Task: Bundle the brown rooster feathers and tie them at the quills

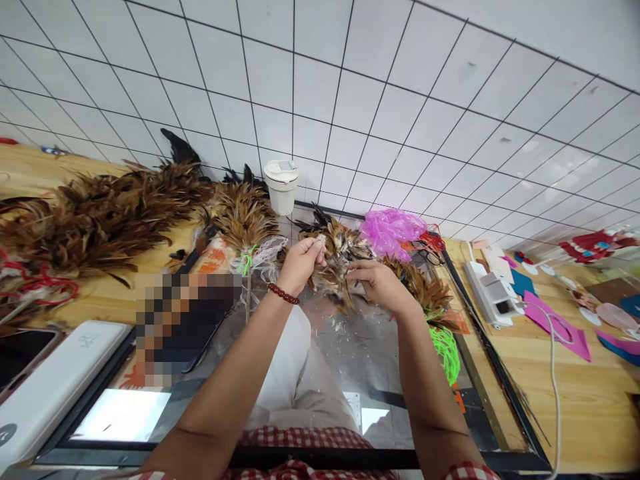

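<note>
My left hand [303, 263], wearing a dark red bead bracelet [283, 293], is closed in a pinch over the glass tabletop. A small pale bit shows at its fingertips, too small to name. To its right, my right hand [377, 280] pinches with thumb and forefinger at what looks like a brown feather [344, 303]. Just behind both hands lies a loose pile of brown and black feathers [343, 240]. Left of my left hand, a feather bundle [243, 217] is bound with green string [246, 260] around a stick.
More feather bundles [115, 207] lie at the left. A white lidded cup [281, 187] stands by the tiled wall. Around are a pink plastic bag [393, 230], bright green string [444, 350], a power strip [487, 290], a phone [193, 330] and a white box [65, 387].
</note>
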Demonstrator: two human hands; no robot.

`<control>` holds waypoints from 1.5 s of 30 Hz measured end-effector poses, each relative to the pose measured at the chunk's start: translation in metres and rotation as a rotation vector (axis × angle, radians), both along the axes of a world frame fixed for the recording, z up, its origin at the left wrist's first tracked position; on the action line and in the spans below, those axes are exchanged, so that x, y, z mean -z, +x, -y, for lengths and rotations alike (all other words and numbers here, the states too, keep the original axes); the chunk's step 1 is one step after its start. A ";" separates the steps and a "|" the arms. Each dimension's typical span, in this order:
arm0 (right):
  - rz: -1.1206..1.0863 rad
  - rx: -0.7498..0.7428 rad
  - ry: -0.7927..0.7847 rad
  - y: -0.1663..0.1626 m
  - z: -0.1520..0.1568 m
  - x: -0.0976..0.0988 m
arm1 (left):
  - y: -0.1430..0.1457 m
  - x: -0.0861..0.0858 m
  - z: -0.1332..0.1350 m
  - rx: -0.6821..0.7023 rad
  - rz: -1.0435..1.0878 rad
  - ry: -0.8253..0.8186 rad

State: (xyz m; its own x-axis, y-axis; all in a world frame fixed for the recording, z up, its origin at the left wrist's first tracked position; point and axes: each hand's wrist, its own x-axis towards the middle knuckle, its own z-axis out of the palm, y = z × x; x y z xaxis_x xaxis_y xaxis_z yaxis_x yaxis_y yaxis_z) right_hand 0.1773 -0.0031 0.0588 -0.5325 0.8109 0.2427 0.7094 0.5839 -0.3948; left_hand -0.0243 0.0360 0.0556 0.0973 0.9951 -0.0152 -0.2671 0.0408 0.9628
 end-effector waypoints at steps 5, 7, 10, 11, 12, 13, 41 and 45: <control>0.223 0.206 -0.055 -0.003 0.005 -0.004 | 0.000 0.000 0.000 0.000 0.008 0.017; 0.320 0.251 -0.126 -0.006 0.005 -0.001 | 0.001 0.000 0.001 0.008 0.005 0.024; 0.427 0.331 -0.198 -0.013 0.003 0.006 | 0.001 0.000 0.002 0.016 0.001 0.014; 0.438 0.352 -0.204 -0.016 0.002 0.008 | 0.001 -0.001 0.003 0.017 0.002 0.011; 0.437 0.373 -0.199 -0.019 0.002 0.009 | 0.001 -0.001 0.003 0.018 0.004 0.012; 0.430 0.397 -0.194 -0.022 0.002 0.010 | 0.001 -0.002 0.003 0.019 0.008 0.014; -1.039 0.267 -0.359 -0.032 0.000 0.005 | 0.018 0.009 0.009 0.109 -0.046 -0.002; -1.107 0.279 -0.200 -0.040 -0.003 0.009 | 0.024 0.011 0.012 0.177 -0.028 0.002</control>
State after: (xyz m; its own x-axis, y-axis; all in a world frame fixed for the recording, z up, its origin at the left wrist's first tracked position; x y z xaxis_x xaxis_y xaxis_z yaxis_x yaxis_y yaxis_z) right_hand 0.1371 -0.0003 0.0495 0.0949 0.9432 0.3185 0.0122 0.3188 -0.9478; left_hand -0.0002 0.0237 0.0441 0.2710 0.9624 -0.0184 -0.2291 0.0830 0.9699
